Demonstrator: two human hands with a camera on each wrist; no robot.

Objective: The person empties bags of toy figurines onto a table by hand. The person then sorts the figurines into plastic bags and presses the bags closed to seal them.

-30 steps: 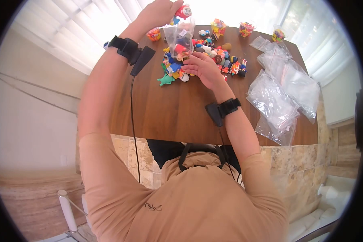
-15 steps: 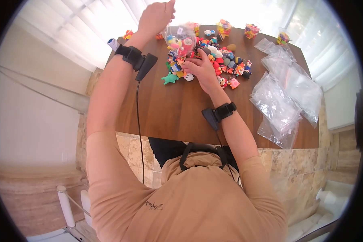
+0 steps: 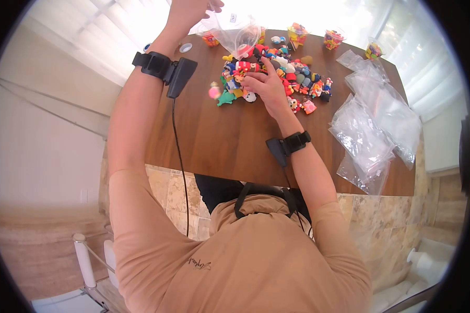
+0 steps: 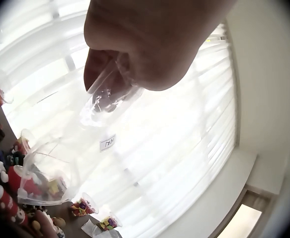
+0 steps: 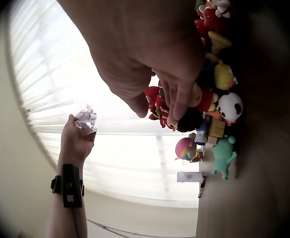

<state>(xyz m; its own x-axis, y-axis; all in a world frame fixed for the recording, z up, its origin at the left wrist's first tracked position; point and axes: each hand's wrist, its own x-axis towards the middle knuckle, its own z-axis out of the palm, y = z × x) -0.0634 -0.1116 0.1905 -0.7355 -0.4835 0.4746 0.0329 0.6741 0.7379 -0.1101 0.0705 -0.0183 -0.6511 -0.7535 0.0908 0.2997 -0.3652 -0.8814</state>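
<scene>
High at the table's far left, my left hand [image 3: 189,16] grips the gathered end of a clear bag [image 3: 230,35] with a small label. The bag slants down to its wide end, just over a heap of small colourful toy figures [image 3: 292,78]. My right hand [image 3: 270,89] is over the heap's near side, fingers loosely bent. In the right wrist view its fingertips [image 5: 177,116] touch or nearly touch a dark-topped figure, with red ones beside them. A pink-headed figure [image 3: 214,92], blurred, is left of a green one [image 3: 226,98].
Clear cups of colourful pieces [image 3: 297,35] stand along the far edge. Flat clear bags [image 3: 363,135] overlap on the right side of the table. A white ring-shaped thing [image 3: 185,48] lies near my left wrist, which carries a strap and a hanging cable [image 3: 176,135].
My left hand has risen to the upper left, and figures that were inside the bag have come out onto the heap. The pink-headed figure has appeared at left. My right hand has barely moved.
</scene>
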